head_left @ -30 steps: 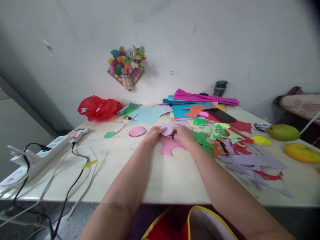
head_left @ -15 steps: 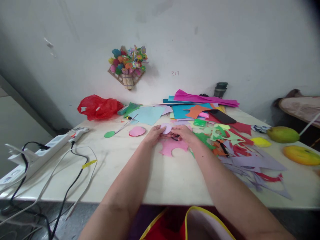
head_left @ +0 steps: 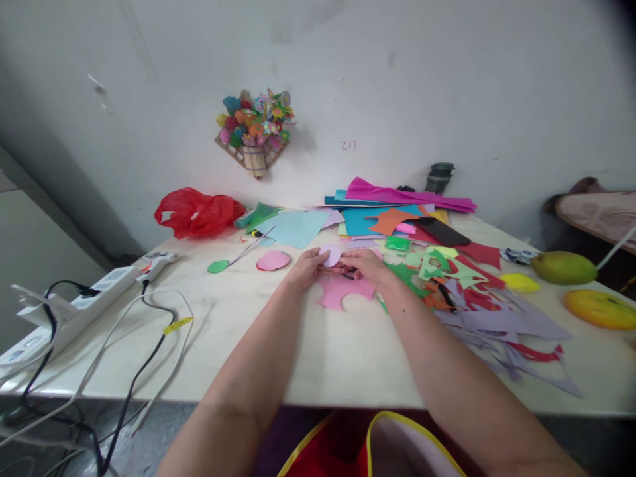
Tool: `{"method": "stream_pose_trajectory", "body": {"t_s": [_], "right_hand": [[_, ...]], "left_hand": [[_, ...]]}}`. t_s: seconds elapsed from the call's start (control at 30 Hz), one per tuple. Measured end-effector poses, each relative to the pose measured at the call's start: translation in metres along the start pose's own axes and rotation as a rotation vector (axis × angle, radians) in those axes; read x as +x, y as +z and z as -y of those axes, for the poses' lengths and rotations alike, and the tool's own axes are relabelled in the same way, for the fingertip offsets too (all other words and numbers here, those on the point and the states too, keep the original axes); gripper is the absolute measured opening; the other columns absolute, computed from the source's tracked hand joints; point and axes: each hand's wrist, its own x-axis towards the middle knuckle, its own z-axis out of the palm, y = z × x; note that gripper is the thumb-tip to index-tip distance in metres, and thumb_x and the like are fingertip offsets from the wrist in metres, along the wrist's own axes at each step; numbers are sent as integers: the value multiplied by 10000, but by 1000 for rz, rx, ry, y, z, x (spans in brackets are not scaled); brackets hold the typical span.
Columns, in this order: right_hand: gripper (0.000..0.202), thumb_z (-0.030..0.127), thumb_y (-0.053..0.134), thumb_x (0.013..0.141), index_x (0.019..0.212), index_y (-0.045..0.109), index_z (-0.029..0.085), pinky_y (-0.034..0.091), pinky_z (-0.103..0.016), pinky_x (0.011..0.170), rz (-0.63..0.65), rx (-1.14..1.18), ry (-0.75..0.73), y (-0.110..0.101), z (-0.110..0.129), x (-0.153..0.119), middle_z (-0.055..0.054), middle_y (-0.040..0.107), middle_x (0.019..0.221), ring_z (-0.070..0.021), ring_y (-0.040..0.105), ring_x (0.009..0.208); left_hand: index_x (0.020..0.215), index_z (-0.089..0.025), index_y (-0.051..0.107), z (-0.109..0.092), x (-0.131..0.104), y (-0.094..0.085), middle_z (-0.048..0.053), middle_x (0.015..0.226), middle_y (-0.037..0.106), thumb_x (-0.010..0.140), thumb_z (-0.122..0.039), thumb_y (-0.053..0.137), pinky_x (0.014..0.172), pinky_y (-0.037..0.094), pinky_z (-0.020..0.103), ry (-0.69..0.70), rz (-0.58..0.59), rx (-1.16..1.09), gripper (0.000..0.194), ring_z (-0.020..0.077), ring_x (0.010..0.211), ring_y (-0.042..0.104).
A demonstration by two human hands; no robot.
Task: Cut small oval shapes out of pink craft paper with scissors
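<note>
pale lilac paper-like disc [head_left: 330,256], probably light, bendable, best held by its rim, is pinched by the left hand [head_left: 307,267], the right hand [head_left: 366,267] unclear in grip.

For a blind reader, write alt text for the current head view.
The left hand holds a lilac disc, the right hand beside it, over a pink scrap on a pale table. More scraps lie to the right; a red bag sits at the back left.
</note>
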Motion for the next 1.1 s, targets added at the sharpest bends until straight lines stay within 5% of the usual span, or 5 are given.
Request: {"method": "stream_pose_trajectory", "body": {"t_s": [0.73,1.1], "right_hand": [[235,353,678,644,771,681,156,285,-167,384,23,-21,-17,-3,-7,4,-29,640,644,-98,530,544],[156,246,639,690,798,698,150,284,-152,362,21,3,-12,-2,-4,2,-10,623,602,-77,508,494]], "left_hand": [[1010,-70,546,2,1,-2,172,876,704,865,-193,526,594,550,254,-10,-23,-5,191,201,678,696],[1049,-61,535,2,0,-2,179,877,702,878,-186,496,641,565,280,-12,-14,-4,216,201,674,697]]}}
